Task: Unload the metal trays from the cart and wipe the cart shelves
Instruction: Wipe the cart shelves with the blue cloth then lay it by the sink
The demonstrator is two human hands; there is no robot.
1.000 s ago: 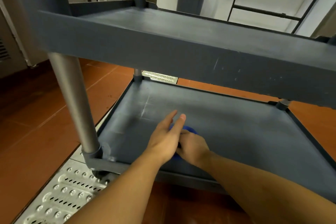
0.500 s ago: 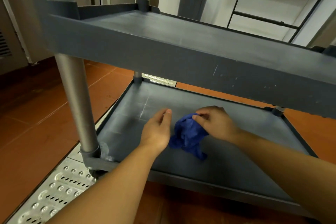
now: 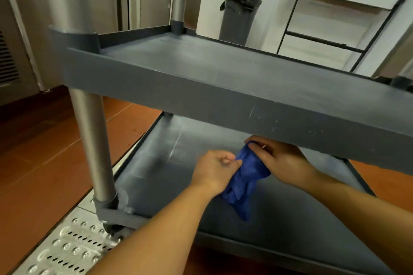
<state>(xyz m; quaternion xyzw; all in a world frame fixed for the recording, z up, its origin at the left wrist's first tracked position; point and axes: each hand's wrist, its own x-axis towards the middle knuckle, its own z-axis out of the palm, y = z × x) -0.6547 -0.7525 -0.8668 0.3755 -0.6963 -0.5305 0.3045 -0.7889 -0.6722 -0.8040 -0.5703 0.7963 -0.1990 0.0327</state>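
Note:
A dark grey plastic cart fills the view, with a bare middle shelf (image 3: 223, 69) and a bare bottom shelf (image 3: 165, 158) under it. A crumpled blue cloth (image 3: 244, 176) hangs between my hands just above the bottom shelf. My left hand (image 3: 214, 169) pinches its left edge. My right hand (image 3: 279, 158) grips its top, partly tucked under the middle shelf's front rim. No metal trays are in view.
A round grey cart post (image 3: 93, 145) stands at the near left corner over a perforated metal floor grate (image 3: 64, 243). Red tile floor (image 3: 38, 152) lies to the left. A grey trash bin (image 3: 240, 15) and a black-framed rack (image 3: 324, 40) stand behind the cart.
The cloth was pressed on the shelf under my right hand; both hands have since lifted it and now hold it stretched between them. The view has risen a little.

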